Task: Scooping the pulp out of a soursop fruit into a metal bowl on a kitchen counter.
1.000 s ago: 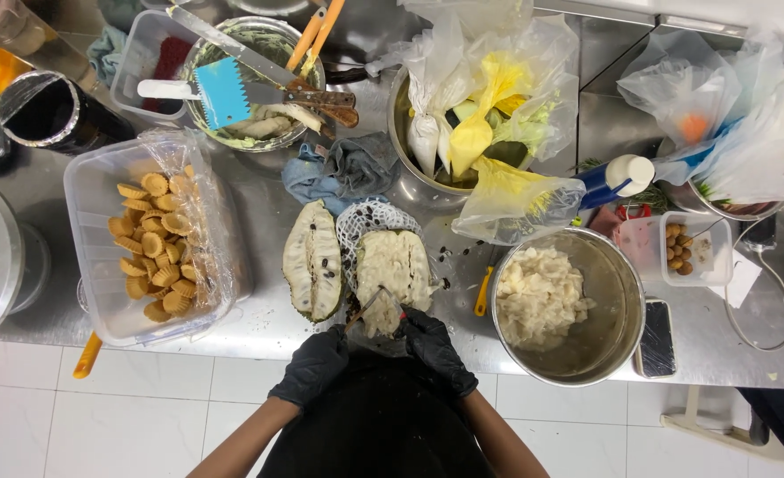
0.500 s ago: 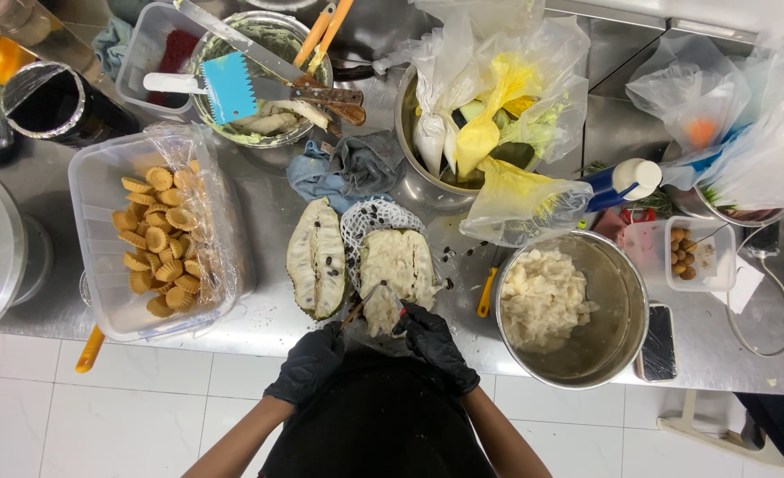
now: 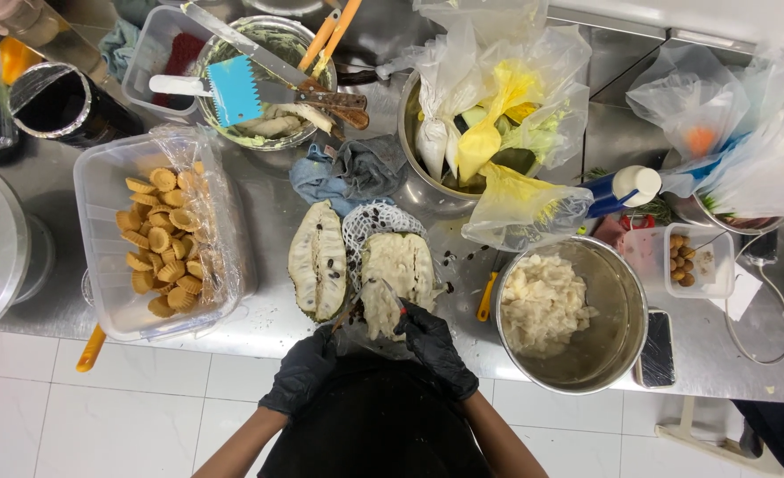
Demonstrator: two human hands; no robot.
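- Head view: the left hand in a black glove (image 3: 302, 372) and the right hand in a black glove (image 3: 434, 345) are apart, both at the near end of the cut-open half of a white-fleshed fruit (image 3: 398, 276). The fingers seem to pinch the pulp; a firm grip I cannot tell.
- This half lies on the steel counter (image 3: 268, 199), just right of the other fruit half with dark seeds (image 3: 318, 258).
- The pulp looks soft, wet and slippery, so it probably tears easily; holding by the rind seems safer.
- To the right, the round steel bowl (image 3: 626, 305) holds white pulp.
- To the left, the clear plastic tub (image 3: 100, 265) holds small golden pastry shells (image 3: 164, 243).
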